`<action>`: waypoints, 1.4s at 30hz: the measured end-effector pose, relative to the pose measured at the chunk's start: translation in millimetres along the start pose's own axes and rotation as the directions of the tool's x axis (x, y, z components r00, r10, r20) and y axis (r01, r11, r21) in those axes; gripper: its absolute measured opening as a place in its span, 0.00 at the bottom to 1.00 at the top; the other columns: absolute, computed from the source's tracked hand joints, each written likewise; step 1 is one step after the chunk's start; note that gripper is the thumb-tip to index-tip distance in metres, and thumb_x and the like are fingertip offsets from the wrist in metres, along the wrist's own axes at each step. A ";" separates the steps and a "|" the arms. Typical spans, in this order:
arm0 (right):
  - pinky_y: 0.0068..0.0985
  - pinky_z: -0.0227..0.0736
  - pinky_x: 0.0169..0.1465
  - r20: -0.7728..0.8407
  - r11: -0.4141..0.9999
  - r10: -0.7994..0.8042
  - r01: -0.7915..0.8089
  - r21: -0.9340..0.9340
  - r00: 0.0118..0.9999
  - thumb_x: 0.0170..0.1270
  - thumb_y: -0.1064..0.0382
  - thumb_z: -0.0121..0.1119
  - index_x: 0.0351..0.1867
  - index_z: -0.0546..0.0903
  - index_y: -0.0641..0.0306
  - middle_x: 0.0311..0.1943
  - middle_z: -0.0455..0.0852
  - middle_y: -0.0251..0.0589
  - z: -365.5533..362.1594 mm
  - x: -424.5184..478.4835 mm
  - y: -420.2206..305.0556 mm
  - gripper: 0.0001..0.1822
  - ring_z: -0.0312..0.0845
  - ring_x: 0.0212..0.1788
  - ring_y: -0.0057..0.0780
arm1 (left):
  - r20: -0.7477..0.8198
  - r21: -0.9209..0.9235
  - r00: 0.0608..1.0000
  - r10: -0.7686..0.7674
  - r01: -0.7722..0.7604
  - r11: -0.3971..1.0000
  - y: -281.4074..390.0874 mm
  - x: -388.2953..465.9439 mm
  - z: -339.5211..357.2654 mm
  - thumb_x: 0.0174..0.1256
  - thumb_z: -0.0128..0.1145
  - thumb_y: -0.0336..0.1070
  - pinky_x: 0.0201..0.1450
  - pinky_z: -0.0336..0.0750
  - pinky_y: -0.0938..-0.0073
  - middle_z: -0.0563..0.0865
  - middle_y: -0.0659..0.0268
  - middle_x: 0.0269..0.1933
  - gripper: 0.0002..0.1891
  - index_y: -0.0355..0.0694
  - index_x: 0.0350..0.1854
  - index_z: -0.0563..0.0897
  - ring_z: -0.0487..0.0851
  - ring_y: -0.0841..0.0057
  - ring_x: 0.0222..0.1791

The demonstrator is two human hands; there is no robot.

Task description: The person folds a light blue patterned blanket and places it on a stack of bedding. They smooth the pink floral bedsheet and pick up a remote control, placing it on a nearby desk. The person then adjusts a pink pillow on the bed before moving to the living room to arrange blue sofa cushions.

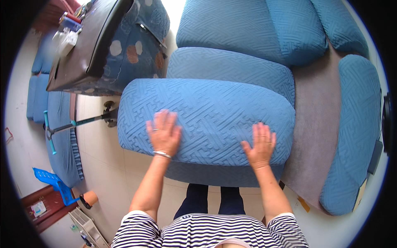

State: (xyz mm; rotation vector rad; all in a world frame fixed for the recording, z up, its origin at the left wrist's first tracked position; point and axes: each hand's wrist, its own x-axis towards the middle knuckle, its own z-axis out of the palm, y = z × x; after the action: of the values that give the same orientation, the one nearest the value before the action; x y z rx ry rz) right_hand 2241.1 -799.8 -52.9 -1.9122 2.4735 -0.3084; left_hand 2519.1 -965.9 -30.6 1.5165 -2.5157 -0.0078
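A blue, pattern-textured sofa cushion (207, 121) lies before me. My left hand (165, 133) rests palm down near its left front part, fingers apart and slightly blurred, with a ring and a bracelet. Toward the cushion's right front part, my right hand (261, 145) is also palm down, its fingers spread. Neither hand holds anything. Behind this cushion is another blue cushion (229, 63), partly covered by it. The brownish-grey sofa base (316, 124) shows bare to the right.
A blue backrest cushion (226, 24) and armrest (356, 133) border the sofa. At left stand a table with a brown cover (83, 46), bearing tissues (66, 40), and a scooter (90, 121). A blue plastic chair (59, 186) is at lower left.
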 end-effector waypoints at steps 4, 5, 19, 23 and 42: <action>0.49 0.47 0.70 -0.024 0.993 0.071 -0.073 -0.089 0.997 0.63 0.38 0.51 0.64 0.70 0.59 0.65 0.69 0.43 -1.1 -1.5 31.1 0.34 0.59 0.69 0.42 | -0.411 -0.231 0.662 -0.626 0.589 0.774 -93.3 -74.8 21.8 0.68 0.50 0.37 0.65 0.62 0.57 0.73 0.53 0.62 0.21 0.38 0.62 0.71 0.69 0.56 0.64; 0.49 0.46 0.70 -0.006 0.997 0.037 -0.037 -0.066 0.999 0.63 0.40 0.52 0.64 0.70 0.59 0.65 0.68 0.44 -1.9 7.1 21.9 0.34 0.59 0.69 0.43 | -0.450 -0.288 0.539 -0.712 0.667 0.687 -99.6 -104.6 34.3 0.70 0.48 0.35 0.62 0.66 0.60 0.76 0.53 0.59 0.19 0.36 0.61 0.70 0.72 0.57 0.61; 0.48 0.40 0.73 0.275 0.973 -0.076 0.132 -0.191 0.958 0.67 0.35 0.42 0.71 0.60 0.57 0.72 0.60 0.39 52.6 110.9 1.6 0.39 0.51 0.74 0.39 | 0.925 -0.368 0.335 -0.180 0.664 -0.651 70.7 -133.9 131.4 0.71 0.48 0.37 0.47 0.81 0.65 0.76 0.61 0.61 0.19 0.40 0.63 0.68 0.81 0.67 0.52; 0.47 0.40 0.73 0.293 0.972 -0.056 0.119 -0.202 0.954 0.68 0.35 0.40 0.72 0.59 0.57 0.72 0.58 0.37 67.7 126.3 12.8 0.38 0.50 0.74 0.38 | 0.955 -0.284 0.263 -0.139 0.672 -0.684 74.1 -128.7 144.0 0.70 0.49 0.36 0.45 0.80 0.66 0.78 0.60 0.58 0.19 0.39 0.61 0.69 0.81 0.67 0.50; 0.52 0.44 0.70 0.057 0.890 -0.395 0.366 0.273 0.917 0.62 0.48 0.56 0.64 0.71 0.58 0.66 0.68 0.46 24.5 101.0 -151.4 0.30 0.58 0.70 0.46 | -0.157 -0.457 0.987 -0.032 -0.044 0.888 35.3 -45.3 -35.3 0.55 0.62 0.37 0.63 0.61 0.49 0.79 0.60 0.49 0.17 0.43 0.48 0.80 0.74 0.60 0.55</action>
State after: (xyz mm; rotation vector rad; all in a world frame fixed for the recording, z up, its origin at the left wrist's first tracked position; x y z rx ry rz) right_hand 2362.9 -936.7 -41.4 -2.2137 1.8644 -0.4820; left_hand 2515.0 -906.0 0.1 1.2572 -2.1834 -0.4335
